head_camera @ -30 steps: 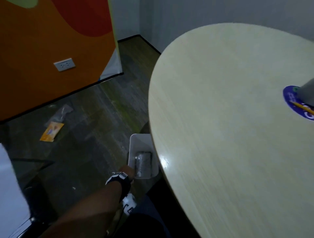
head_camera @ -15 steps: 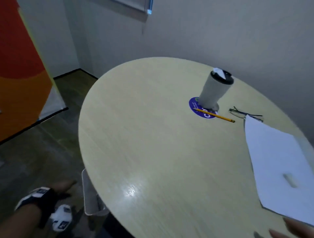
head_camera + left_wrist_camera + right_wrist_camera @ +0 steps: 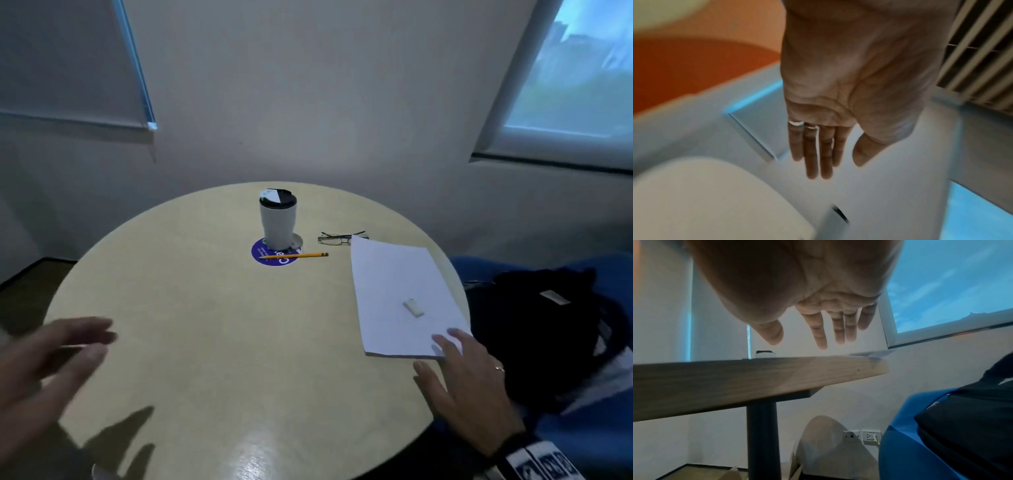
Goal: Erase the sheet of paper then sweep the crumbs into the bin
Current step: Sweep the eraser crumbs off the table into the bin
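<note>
A white sheet of paper (image 3: 400, 291) lies on the right side of the round table (image 3: 205, 342), with a small white eraser (image 3: 413, 307) on it. My right hand (image 3: 445, 363) is open with straight fingers, their tips over the sheet's near right corner; whether they touch it I cannot tell. In the right wrist view the right hand (image 3: 818, 331) hovers just above the table edge (image 3: 756, 374). My left hand (image 3: 92, 339), blurred, is open and empty above the table's left edge. In the left wrist view the left hand (image 3: 826, 154) shows straight fingers. The bin is out of view.
A white lidded cup (image 3: 278, 219) stands on a blue coaster (image 3: 270, 260) at the back of the table. A yellow pencil (image 3: 294, 255) and glasses (image 3: 339, 238) lie beside it. A black bag (image 3: 548, 325) rests on a blue seat at the right.
The head view swung up from the floor bin to the table. My left hand rose from the bin to the table's left edge. My right hand came in at the sheet's near corner.
</note>
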Demonstrator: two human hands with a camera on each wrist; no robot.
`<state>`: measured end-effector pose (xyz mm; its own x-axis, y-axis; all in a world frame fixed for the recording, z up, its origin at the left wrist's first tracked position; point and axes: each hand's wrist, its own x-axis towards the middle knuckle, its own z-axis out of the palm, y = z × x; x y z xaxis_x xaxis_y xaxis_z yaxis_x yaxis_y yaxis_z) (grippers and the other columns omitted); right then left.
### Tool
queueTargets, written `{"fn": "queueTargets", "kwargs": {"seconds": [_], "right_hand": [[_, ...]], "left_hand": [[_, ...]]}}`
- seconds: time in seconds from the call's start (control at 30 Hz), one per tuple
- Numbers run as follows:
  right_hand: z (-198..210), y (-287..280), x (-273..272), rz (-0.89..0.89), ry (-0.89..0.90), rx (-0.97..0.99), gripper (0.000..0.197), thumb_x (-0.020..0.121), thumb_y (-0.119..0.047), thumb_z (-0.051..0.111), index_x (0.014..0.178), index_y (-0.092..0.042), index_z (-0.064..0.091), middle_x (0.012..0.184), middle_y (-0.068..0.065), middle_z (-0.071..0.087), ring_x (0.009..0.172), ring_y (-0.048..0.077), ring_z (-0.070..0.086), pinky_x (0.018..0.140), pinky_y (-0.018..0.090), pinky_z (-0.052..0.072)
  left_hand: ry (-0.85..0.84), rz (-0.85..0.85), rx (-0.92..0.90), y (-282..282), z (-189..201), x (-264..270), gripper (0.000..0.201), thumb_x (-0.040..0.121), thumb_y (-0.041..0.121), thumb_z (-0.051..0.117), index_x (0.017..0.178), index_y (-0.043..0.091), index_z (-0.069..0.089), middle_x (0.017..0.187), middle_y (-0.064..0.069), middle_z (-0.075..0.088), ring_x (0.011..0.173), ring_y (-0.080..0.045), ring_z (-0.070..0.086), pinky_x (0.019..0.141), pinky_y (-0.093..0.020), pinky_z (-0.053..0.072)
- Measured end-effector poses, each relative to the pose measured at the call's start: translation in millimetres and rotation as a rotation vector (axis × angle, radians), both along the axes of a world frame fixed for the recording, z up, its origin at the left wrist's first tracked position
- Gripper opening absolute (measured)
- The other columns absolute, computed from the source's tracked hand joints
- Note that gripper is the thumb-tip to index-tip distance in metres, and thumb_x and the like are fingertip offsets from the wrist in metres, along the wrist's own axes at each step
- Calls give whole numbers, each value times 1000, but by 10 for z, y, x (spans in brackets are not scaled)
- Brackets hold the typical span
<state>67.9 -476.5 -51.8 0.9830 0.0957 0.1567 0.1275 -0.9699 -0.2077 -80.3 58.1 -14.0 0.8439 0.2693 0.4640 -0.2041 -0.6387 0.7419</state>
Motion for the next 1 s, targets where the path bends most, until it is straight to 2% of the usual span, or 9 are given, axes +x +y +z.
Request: {"fn": "queueTargets", "kwargs": {"seconds": [0.1,0.17,0.27,0.47,0.57,0.63,0.73,0.9,1.0], "right_hand": [[-13,12,9,27,190,-80,118,83,-92,-11,155,-25,53,167,6,42,156,24,38,123,54,25],[19,53,-99,100,188,-44,93,98,-82,8,134,-24,71,137,3,67,128,26,65,110,49,35],[-52,207,-307,317,-46,47,50,108,-63,30,119,-33,68,104,-21,59,96,9,64,93,39,32],[-13,115,-283,401,-158,194,51,107,-63,39,135,-30,66,142,-10,64,132,10,53,103,39,33],[10,-103,-148,198,77,92,89,92,-87,6,161,-40,37,176,-13,16,159,4,14,119,38,17],[-42,-202,-112,163,269,1,124,61,-94,-34,168,-44,7,170,-23,-19,154,-4,-17,127,35,4],[23,-160,-111,174,364,-20,140,43,-90,-48,168,-41,-6,162,-24,-31,149,-3,-28,129,37,-1],[-17,28,-147,273,286,-11,139,48,-89,-48,168,-40,0,169,-20,-25,152,-3,-25,127,33,-5],[-99,136,-200,354,218,68,110,90,-89,-11,158,-27,49,175,-4,19,158,4,8,119,31,11]], "left_hand": [[138,-205,117,-1226,638,125,9,99,39,69,104,39,76,103,29,74,93,10,71,68,-31,57],[137,-402,271,-1852,490,141,13,99,49,61,106,44,70,107,34,68,91,12,68,70,-19,56],[232,-507,363,-2242,45,302,21,102,55,49,116,44,60,120,30,56,95,7,64,72,-20,57],[429,-496,661,-2872,-47,533,66,102,66,18,152,30,41,172,7,19,153,-18,34,112,-33,46],[500,-486,786,-3037,-137,701,71,106,66,13,140,21,54,153,-7,57,135,-25,61,90,-36,62],[457,-411,858,-3149,-281,793,74,104,69,6,136,22,55,141,-2,67,124,-19,68,83,-35,62],[458,-387,896,-3188,-454,808,78,103,73,4,130,25,60,132,3,73,113,-14,73,81,-33,63],[462,-305,888,-3051,-645,647,79,99,77,9,131,24,58,134,1,72,115,-19,73,99,-39,39],[487,-260,825,-2830,-636,502,84,97,80,13,123,27,73,133,3,72,114,-18,74,98,-40,41]]}}
